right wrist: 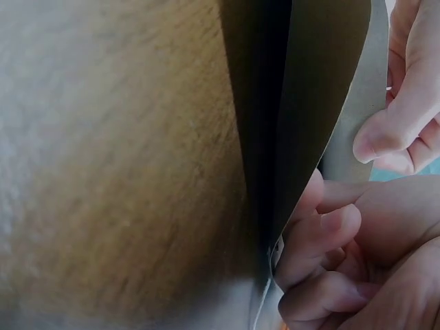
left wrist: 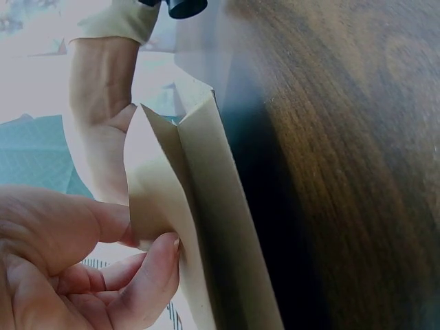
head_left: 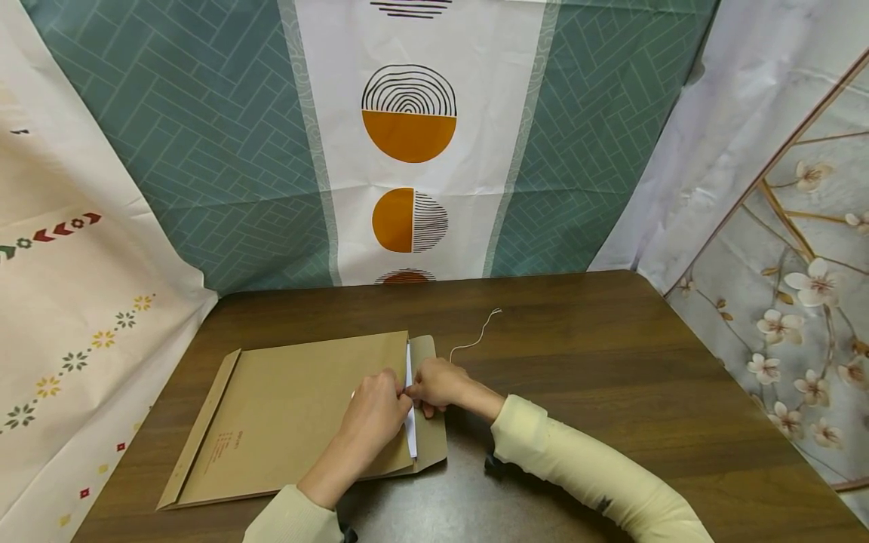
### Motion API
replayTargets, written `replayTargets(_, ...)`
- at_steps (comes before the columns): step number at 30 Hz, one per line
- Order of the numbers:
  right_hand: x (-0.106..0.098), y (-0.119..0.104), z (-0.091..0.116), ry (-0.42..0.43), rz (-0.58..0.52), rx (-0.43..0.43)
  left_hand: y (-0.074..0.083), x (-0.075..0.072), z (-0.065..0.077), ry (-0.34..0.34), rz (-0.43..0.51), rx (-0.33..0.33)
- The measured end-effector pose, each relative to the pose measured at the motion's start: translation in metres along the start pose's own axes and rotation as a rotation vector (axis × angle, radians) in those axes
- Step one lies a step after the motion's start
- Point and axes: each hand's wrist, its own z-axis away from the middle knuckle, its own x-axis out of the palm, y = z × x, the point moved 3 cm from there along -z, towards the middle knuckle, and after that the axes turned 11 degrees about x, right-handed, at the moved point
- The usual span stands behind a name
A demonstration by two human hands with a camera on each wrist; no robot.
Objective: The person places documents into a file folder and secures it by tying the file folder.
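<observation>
A brown kraft document envelope (head_left: pixel 305 400) lies flat on the table, its flap (head_left: pixel 429 445) folded out to the right. White paper (head_left: pixel 411 437) shows along the mouth. My left hand (head_left: pixel 377 407) pinches the front panel's edge at the mouth between thumb and fingers, as the left wrist view shows on the kraft panel (left wrist: pixel 155 185). My right hand (head_left: pixel 440 383) sits over the flap, fingers curled at the mouth close to the left thumb. In the right wrist view its fingers (right wrist: pixel 320 240) bend round the flap's edge; the tips are partly hidden.
A thin white string (head_left: pixel 478 339) trails from the flap across the brown wooden table (head_left: pixel 611 377). Patterned cloths (head_left: pixel 231 151) hang behind the table and at both sides. Small red print (head_left: pixel 220 449) marks the envelope's lower left.
</observation>
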Motion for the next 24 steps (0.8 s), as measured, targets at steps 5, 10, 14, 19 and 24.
replayTargets(5, 0.001, 0.000, 0.000, 0.006, -0.008, 0.002, 0.000, 0.000, 0.000, 0.013, -0.021, 0.007)
replayTargets(10, 0.002, 0.000, 0.001, 0.009, -0.015, -0.010, 0.000, 0.001, 0.000, 0.013, -0.022, 0.010)
replayTargets(14, 0.001, 0.001, 0.001, -0.001, -0.046, -0.024, -0.001, 0.001, 0.001, 0.006, -0.013, 0.006)
replayTargets(19, -0.004, 0.006, 0.006, -0.053, -0.187, -0.072, -0.002, 0.004, 0.001, -0.008, -0.009, -0.001)
replayTargets(24, -0.023, 0.018, 0.013, -0.037, -0.368, -0.099, -0.003, 0.008, 0.002, -0.021, -0.005, 0.005)
